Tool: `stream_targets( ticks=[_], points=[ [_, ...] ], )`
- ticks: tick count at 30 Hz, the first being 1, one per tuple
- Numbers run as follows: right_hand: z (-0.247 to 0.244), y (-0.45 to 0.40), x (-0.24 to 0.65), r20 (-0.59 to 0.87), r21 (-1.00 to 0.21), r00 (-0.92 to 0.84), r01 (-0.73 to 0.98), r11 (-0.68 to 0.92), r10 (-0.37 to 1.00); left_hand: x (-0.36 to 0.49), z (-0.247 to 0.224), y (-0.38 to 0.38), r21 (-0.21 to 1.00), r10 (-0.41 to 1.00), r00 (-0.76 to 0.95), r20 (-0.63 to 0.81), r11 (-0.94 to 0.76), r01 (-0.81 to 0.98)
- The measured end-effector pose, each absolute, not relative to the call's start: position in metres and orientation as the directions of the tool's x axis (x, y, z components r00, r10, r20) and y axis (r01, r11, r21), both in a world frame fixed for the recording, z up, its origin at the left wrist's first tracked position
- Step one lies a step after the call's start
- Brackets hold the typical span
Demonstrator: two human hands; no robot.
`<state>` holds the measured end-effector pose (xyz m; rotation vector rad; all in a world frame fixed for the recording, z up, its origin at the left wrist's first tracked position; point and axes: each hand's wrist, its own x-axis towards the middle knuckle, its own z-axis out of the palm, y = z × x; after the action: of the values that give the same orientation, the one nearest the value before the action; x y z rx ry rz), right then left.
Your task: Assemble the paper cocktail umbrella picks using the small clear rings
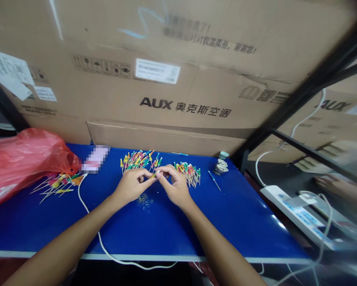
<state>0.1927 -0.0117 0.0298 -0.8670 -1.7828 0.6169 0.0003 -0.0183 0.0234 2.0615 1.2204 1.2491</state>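
Observation:
My left hand [134, 183] and my right hand [174, 183] meet fingertip to fingertip over the middle of the blue table [220, 222]. Between their pinched fingers is a small yellow item, mostly hidden, with a whitish tip near my right hand. Behind my left hand lies a bunch of sticks with colourful paper tops [138, 159]. A second bunch of such sticks [192, 174] is just right of my right hand. Small loose rings [144, 201] are scattered on the table below my left hand.
A red plastic bag [32, 159] and more colourful sticks [57, 183] are at the left, beside a blurred-out pink object [96, 158] with a white cable. A screwdriver [214, 180] and small pale containers [221, 166] lie right. Beyond the frame are a power strip [297, 214] and another person's hand.

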Motion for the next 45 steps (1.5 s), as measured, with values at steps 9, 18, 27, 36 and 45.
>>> stream_targets(
  ticks=[9, 18, 27, 36, 45],
  points=[
    [0.031, -0.019, 0.185, 0.651, -0.7, -0.15, 0.261, 0.665, 0.744, 0.006, 0.025, -0.026, 0.635, 0.743, 0.158, 0.65, -0.646, 0.423],
    [0.029, -0.02, 0.184, 0.649, -0.707, -0.144, 0.249, 0.662, 0.747, 0.005, 0.025, -0.027, 0.595, 0.716, 0.182, 0.674, -0.672, 0.441],
    [0.033, -0.019, 0.186, 0.637, -0.709, -0.209, 0.219, 0.67, 0.742, 0.002, 0.024, -0.026, 0.533, 0.662, 0.163, 0.732, -0.705, 0.467],
    [0.033, -0.023, 0.183, 0.659, -0.694, -0.162, 0.246, 0.677, 0.734, 0.0, 0.025, -0.026, 0.375, 0.588, 0.232, 0.775, -0.723, 0.581],
    [0.031, -0.021, 0.183, 0.636, -0.689, -0.216, 0.274, 0.671, 0.741, 0.0, 0.026, -0.027, 0.408, 0.606, 0.199, 0.77, -0.707, 0.578]
  ],
)
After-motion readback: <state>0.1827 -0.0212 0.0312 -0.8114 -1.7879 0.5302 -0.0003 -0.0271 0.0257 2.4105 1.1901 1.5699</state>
